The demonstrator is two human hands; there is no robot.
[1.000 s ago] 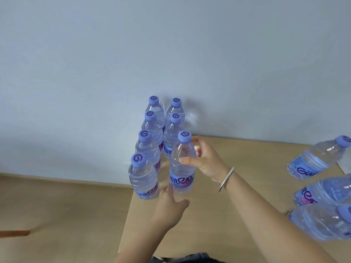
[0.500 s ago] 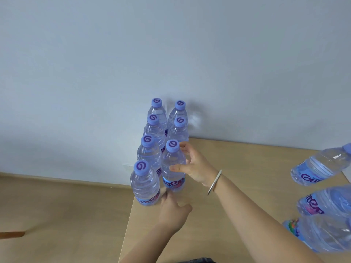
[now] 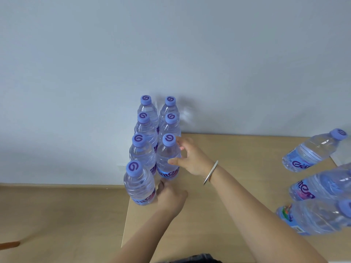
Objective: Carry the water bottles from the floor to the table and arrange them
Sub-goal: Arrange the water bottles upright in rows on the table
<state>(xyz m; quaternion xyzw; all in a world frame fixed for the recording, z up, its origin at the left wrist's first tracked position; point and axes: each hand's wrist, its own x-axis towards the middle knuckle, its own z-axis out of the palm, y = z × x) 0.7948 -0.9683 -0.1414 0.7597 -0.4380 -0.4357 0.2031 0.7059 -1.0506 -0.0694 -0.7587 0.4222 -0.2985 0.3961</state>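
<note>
Seven water bottles are seen upright at the far left corner of the table [image 3: 237,168], packed in two rows running from near to far against the wall [image 3: 171,44]. The left row holds four; the right row holds three, so one slot at the near end of the right row is unfilled.

The third bottle [image 3: 168,158], nearest in the right row, is being attended to. The right hand [image 3: 190,158] is placed at its right side: the thumb is laid on the body above the label, and the fingers are loosely curled at shoulder and cap height. Contact looks light. It is judged that the bottle is being steadied or released, not carried. The left hand [image 3: 169,198] is set low at the base, between this bottle and the near-left bottle [image 3: 139,185]. Its fingers are hidden behind its own back and the bottles, so it cannot be told whether anything is gripped. A nudge of the base into line is the likely purpose.

Tight packing against the wall is judged deliberate: each bottle is braced by its neighbours.

Three loose bottles [image 3: 313,150] are seen at the right edge of the table; the lean may be lens distortion. These are judged as awaiting arrangement. A bangle [image 3: 210,172] is worn on the right wrist. Wooden floor [image 3: 57,215] lies to the left.
</note>
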